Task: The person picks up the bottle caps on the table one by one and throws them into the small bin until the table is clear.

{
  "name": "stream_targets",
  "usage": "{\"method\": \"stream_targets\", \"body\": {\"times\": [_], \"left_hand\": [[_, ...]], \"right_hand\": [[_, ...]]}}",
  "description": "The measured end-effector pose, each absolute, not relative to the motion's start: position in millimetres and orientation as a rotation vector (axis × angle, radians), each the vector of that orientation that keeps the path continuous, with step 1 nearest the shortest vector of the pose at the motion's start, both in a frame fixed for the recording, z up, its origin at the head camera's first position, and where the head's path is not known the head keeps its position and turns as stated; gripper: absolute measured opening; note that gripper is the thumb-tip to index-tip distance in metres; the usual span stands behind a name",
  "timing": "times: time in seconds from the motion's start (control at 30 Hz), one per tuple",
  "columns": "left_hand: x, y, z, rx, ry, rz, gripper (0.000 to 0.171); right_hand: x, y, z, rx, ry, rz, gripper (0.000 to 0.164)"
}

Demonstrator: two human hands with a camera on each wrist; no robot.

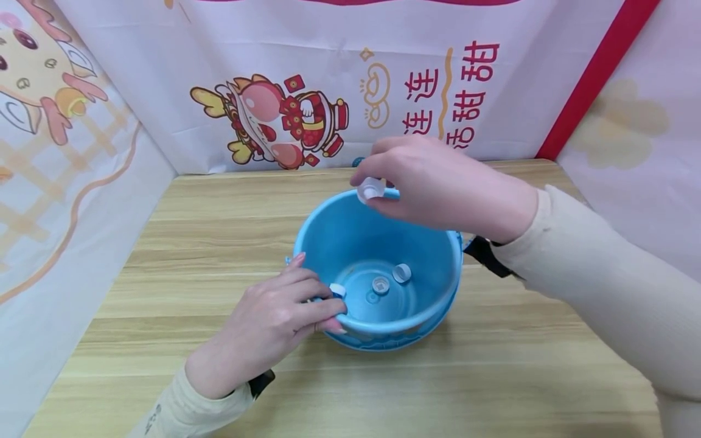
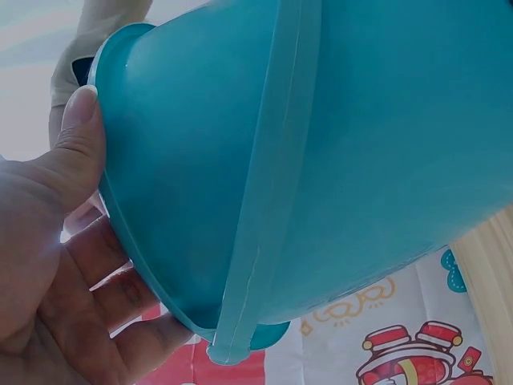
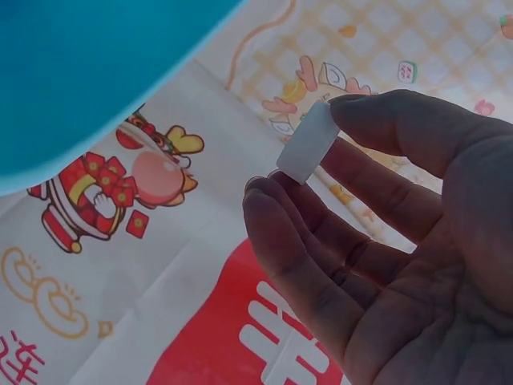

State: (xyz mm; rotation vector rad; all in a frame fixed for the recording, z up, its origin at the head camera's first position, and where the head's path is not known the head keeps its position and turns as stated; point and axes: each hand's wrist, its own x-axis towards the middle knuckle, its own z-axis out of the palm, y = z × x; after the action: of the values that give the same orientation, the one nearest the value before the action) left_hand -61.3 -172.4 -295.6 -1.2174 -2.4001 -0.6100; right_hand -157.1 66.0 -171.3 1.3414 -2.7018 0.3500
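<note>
Left hand (image 1: 276, 310): curled over the near left rim of a round light-blue plastic bucket (image 1: 356, 234), which is gripped between thumb and fingers.
Right hand (image 1: 418, 176): raised over the bucket's far rim; a small round white plastic cap (image 1: 371, 190) is pinched between thumb and fingertips.
Bucket floor: one round whitish plastic cap (image 1: 401, 274) is seen near a second whitish cap (image 1: 380, 285).
White cap piece (image 1: 338, 289): seen at the bucket's left side, beside the left fingers; whether it is touched cannot be told.
Flat blue plastic handle (image 2: 272, 184): hung along the bucket's outer wall.
Wood-grained table (image 1: 219, 243): set under the bucket.
White printed cloth (image 1: 263, 36): hung behind the bucket.
</note>
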Motion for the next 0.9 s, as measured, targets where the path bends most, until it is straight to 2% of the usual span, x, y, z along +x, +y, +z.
{"method": "stream_targets", "body": {"times": [0.8,0.9], "left_hand": [[-61,-173,-295,-1.215,-2.376,-0.599,0.029],[-61,-173,-295,-1.215,-2.382,-0.600,0.029]], "right_hand": [[-178,35,-193,1.378,-2.898,0.259,0.034],[-178,35,-194,1.371,-2.921,0.222,0.040]]}}
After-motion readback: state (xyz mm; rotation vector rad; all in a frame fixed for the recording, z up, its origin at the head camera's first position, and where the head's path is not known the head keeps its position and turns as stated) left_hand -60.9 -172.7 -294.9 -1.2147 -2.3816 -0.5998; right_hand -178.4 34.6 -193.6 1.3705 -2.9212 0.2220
